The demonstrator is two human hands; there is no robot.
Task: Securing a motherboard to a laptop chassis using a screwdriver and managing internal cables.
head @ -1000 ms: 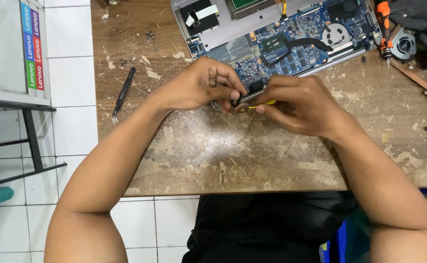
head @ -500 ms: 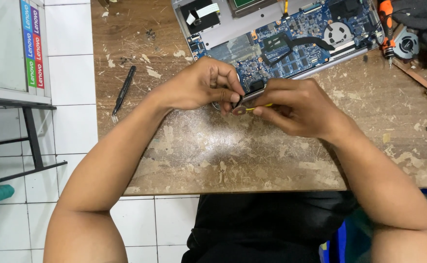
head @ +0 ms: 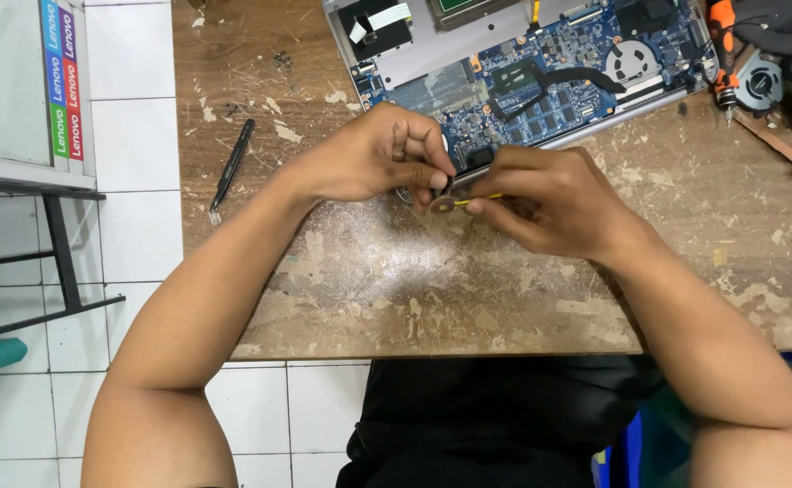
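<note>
Both hands met at the near edge of an opened laptop point(head: 522, 81) on a scuffed wooden surface point(head: 369, 271). The left hand point(head: 373, 158) pinched a small round part point(head: 442, 205); the right hand point(head: 545, 194) pinched a thin yellow tool point(head: 479, 199) touching it.

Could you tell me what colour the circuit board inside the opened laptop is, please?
Blue: the opened laptop's circuit board shows clearly in the head view.

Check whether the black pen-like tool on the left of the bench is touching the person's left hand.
Apart. The head view shows bare wood between the black tool and the left hand.
</note>
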